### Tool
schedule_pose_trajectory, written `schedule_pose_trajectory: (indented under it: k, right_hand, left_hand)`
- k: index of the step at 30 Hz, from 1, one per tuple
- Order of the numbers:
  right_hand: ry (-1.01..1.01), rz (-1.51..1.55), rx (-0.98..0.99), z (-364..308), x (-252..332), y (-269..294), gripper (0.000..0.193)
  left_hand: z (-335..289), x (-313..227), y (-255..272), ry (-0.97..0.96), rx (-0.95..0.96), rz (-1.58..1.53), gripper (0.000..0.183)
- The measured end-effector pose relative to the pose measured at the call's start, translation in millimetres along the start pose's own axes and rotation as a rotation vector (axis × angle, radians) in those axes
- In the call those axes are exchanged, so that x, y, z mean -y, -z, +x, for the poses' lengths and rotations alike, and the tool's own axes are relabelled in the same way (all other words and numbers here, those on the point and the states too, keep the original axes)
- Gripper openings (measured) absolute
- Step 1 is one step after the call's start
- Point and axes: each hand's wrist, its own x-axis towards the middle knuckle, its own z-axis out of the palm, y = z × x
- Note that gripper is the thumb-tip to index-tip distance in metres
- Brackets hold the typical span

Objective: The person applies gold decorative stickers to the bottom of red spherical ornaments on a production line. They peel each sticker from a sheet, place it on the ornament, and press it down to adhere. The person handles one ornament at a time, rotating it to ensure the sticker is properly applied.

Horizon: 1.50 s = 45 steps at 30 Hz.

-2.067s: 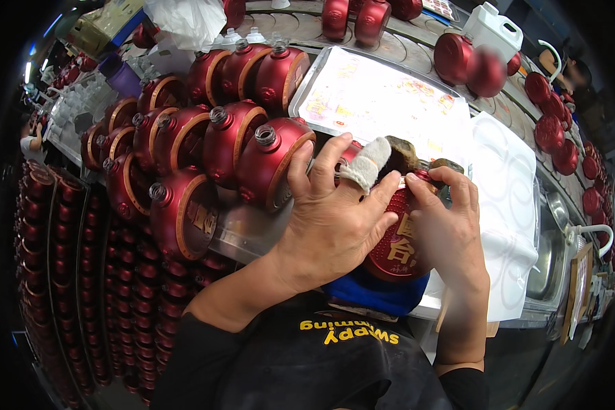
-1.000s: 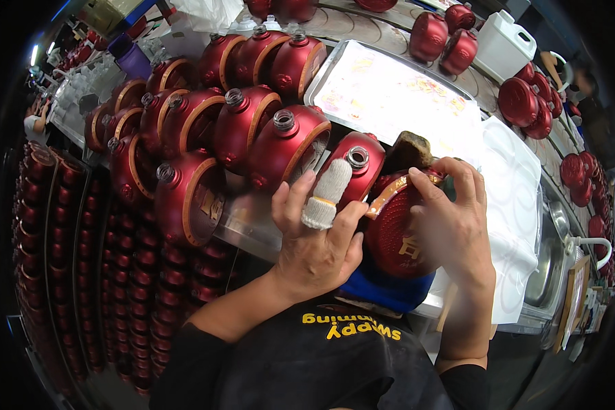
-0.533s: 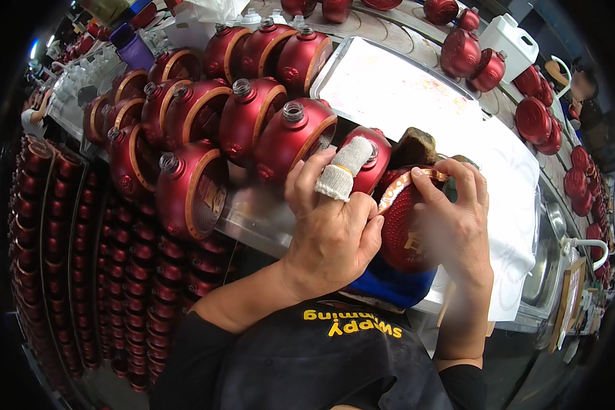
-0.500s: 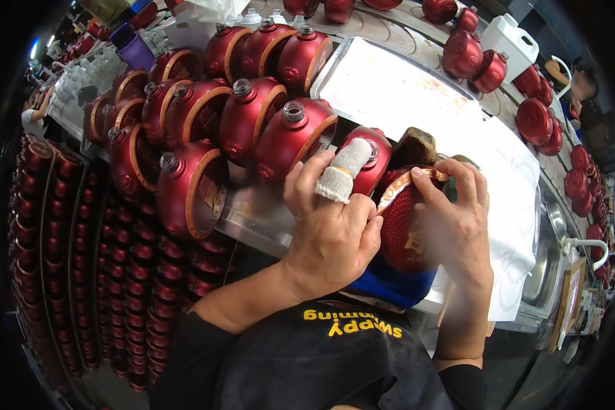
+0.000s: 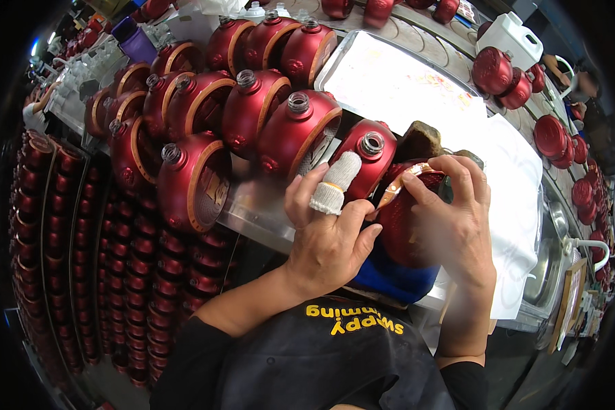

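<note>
A red round-bodied bottle point(image 5: 402, 236) lies before me on a blue pad point(image 5: 398, 277), its dotted face turned up. A shiny gold strip point(image 5: 393, 189) curves along the bottle's far left edge. My right hand point(image 5: 454, 205) bends over the bottle, thumb pressing the strip and fingers curled at the far rim. At the strip's lower end is my left hand point(image 5: 331, 236), thumb and a finger drawn close together there; their exact contact is hard to see. A white knitted sleeve covers one left finger, beside another red bottle point(image 5: 362, 160) with an open glass neck.
Several red bottles with orange-brown rims point(image 5: 253, 113) crowd the table to the left. A metal tray point(image 5: 396, 78) lined with white paper lies at the back. White sheets point(image 5: 512, 225) and a sink point(image 5: 550, 260) are at right. Rows of bottles point(image 5: 140, 294) fill the lower left.
My left thumb has lifted slightly away from the strip's end. The lying bottle has tilted a little, so its gold marking shows less. Red bottles at the back right have shifted along.
</note>
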Motion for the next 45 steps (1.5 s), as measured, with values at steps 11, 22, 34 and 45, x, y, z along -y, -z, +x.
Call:
schedule_pose_trajectory:
  k: [11,22,34,45]
  right_hand:
    - [0.038,0.021,-0.012,1.0,1.0,-2.8,0.044]
    - [0.03,0.011,0.003,-0.5,2.4,-1.7,0.048]
    - [0.02,0.002,0.008,-0.9,3.5,-2.2,0.047]
    - [0.028,0.005,0.001,-1.8,2.2,-2.8,0.047]
  left_hand:
    - [0.6,-2.5,0.1,0.005,0.006,-0.157,0.012]
    - [-16.6,11.0,-7.2,-0.101,-0.149,0.055,0.036]
    - [12.8,26.9,-33.0,-0.205,-0.378,0.173,0.042]
    - [13.6,20.6,-28.3,-0.237,-0.321,0.138,0.008]
